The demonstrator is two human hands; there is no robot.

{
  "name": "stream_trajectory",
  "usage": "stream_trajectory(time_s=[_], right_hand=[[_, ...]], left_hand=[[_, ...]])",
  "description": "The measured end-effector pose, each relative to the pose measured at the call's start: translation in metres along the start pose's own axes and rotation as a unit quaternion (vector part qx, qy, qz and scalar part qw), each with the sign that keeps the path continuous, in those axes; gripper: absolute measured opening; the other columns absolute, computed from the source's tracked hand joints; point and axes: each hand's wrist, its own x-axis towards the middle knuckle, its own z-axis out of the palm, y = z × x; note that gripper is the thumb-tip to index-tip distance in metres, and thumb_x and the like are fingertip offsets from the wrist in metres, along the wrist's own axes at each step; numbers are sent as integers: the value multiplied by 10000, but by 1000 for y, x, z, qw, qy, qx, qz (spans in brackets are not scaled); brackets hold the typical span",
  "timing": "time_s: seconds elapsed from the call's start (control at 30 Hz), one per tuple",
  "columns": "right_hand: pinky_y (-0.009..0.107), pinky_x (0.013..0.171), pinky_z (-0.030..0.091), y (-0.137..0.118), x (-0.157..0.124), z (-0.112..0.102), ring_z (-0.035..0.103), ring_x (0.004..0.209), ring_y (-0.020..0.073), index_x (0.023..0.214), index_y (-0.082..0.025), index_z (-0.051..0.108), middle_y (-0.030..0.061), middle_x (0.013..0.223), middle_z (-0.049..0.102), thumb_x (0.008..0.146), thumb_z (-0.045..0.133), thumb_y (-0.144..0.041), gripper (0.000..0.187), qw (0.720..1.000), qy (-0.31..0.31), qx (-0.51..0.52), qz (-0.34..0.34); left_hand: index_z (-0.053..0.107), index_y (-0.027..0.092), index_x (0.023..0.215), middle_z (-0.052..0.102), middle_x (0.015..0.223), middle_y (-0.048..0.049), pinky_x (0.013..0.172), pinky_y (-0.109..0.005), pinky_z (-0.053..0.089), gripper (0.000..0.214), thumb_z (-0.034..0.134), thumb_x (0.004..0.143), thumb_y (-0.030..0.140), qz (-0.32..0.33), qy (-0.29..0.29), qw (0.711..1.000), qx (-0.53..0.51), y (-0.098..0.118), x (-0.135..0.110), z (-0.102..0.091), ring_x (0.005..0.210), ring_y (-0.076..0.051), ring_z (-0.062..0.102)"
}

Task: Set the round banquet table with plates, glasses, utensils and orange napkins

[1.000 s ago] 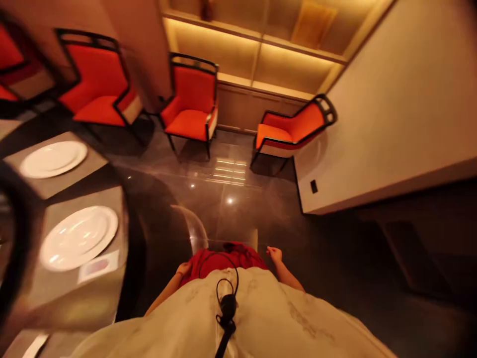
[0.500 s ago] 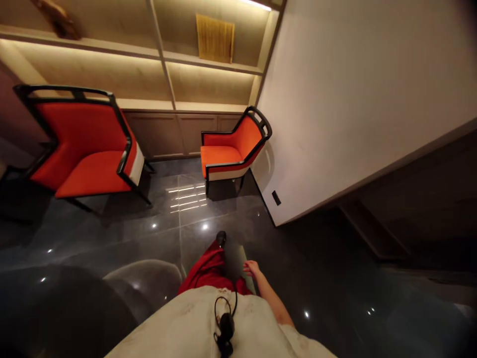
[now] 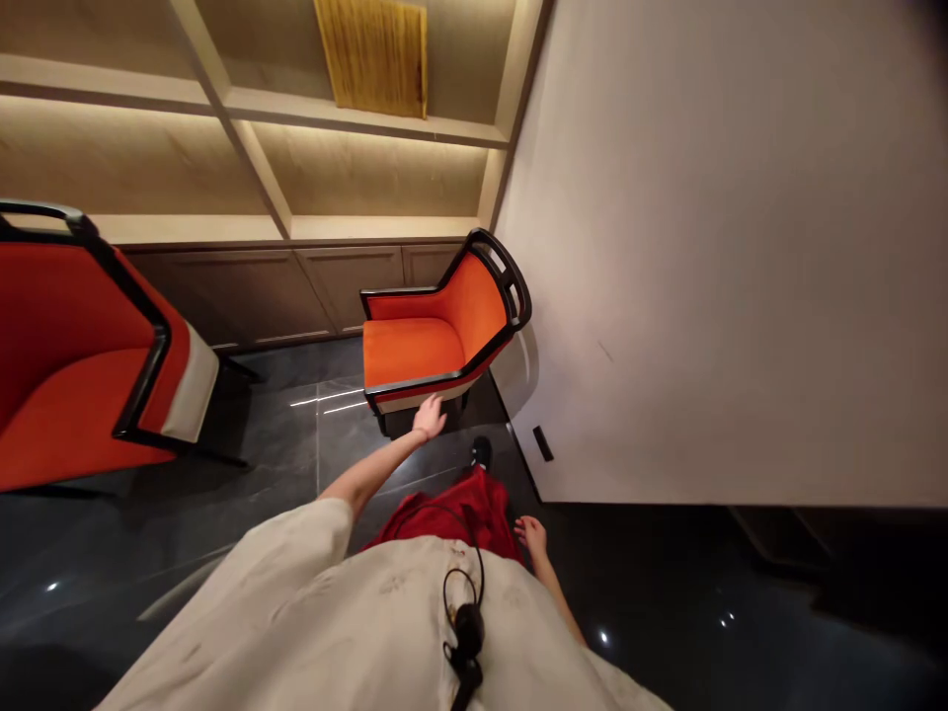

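Note:
My left hand [image 3: 430, 418] reaches forward, fingers stretched out and nothing in them. It appears just below the near armrest of an orange armchair [image 3: 415, 351] with a black frame; whether it touches the chair I cannot tell. Low by my right side hangs my right hand [image 3: 531, 534], its fingers loosely bent and apart, holding nothing. Beside it are my red trousers [image 3: 481, 513]. A black cable with a small dark device [image 3: 468, 627] lies against my light shirt.
Another orange armchair [image 3: 81, 395] stands at the left. Lit shelves [image 3: 170, 229] above low cabinets [image 3: 237, 286] line the back, with a yellow slatted piece [image 3: 377, 54] on one. A white wall [image 3: 703, 276] with a dark socket plate [image 3: 543, 443] borders the glossy dark floor [image 3: 274, 484].
I have stepped closer to the corner armchair, and it looks larger. My left arm has come into view, reaching forward. The left armchair has shifted toward the view's edge.

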Motion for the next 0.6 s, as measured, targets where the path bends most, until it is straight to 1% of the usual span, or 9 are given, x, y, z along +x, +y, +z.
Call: stream_trajectory(time_s=[0.1,0.13,0.17,0.23,0.3,0.37,0.43,0.53,0.6], right_hand=[[270,578,471,-53,67,2,645,646,204,701,-195,563,28,682,661,653,695,-412,258,998,-9,-12,-63],[284,609,489,-76,91,4,650,674,215,691,-201,560,25,676,657,650,701,-425,267,996,-16,-21,-87],[294,650,505,-101,115,7,655,706,223,681,-207,559,19,669,654,650,705,-432,271,993,-23,-32,-110],[305,734,519,-160,159,14,661,777,232,679,-217,570,11,666,658,660,703,-438,259,985,-46,-58,-153],[312,770,520,-225,197,22,656,788,227,734,-217,603,13,692,675,691,680,-464,262,971,-80,-81,-209],[313,773,523,-295,225,31,644,747,206,833,-200,629,27,745,689,740,630,-512,326,950,-120,-96,-271],[310,797,521,-366,249,42,640,743,190,907,-180,633,48,796,694,783,577,-544,388,929,-142,-106,-326],[307,896,498,-466,281,67,657,889,193,942,-174,638,79,893,711,797,557,-535,398,907,-138,-108,-383],[309,922,494,-523,300,91,660,980,200,968,-167,638,98,974,716,780,571,-529,413,909,-145,-95,-380]], left_hand=[[362,82,1477,282,1591,-209,1207,-428,279,604,530,938,295,114,96,989,-21,78,136,4,1501,-288,227],[338,74,1492,268,1597,-216,1212,-428,268,641,534,933,318,137,115,984,-25,106,181,1,1510,-289,203],[319,56,1500,282,1585,-237,1206,-430,278,678,543,927,341,132,125,983,-28,133,224,-5,1505,-299,221],[321,17,1489,385,1509,-290,1152,-438,363,720,555,916,386,50,79,995,-36,175,297,-22,1437,-329,368],[434,-7,1410,540,1361,-306,1028,-408,485,662,552,910,411,-50,-15,997,-56,198,349,-41,1265,-335,569],[612,-3,1205,675,1146,-265,867,-315,551,503,536,906,395,-96,-95,987,-85,207,380,-54,1021,-279,703],[695,-2,931,721,908,-217,727,-220,525,404,491,908,346,-102,-125,981,-109,208,391,-59,811,-197,729],[668,4,714,681,707,-185,606,-202,446,392,446,879,282,-121,-131,977,-115,206,379,-53,709,-147,704],[657,35,653,659,641,-162,565,-210,428,333,487,827,262,-139,-120,977,-106,201,353,-46,681,-151,695]])
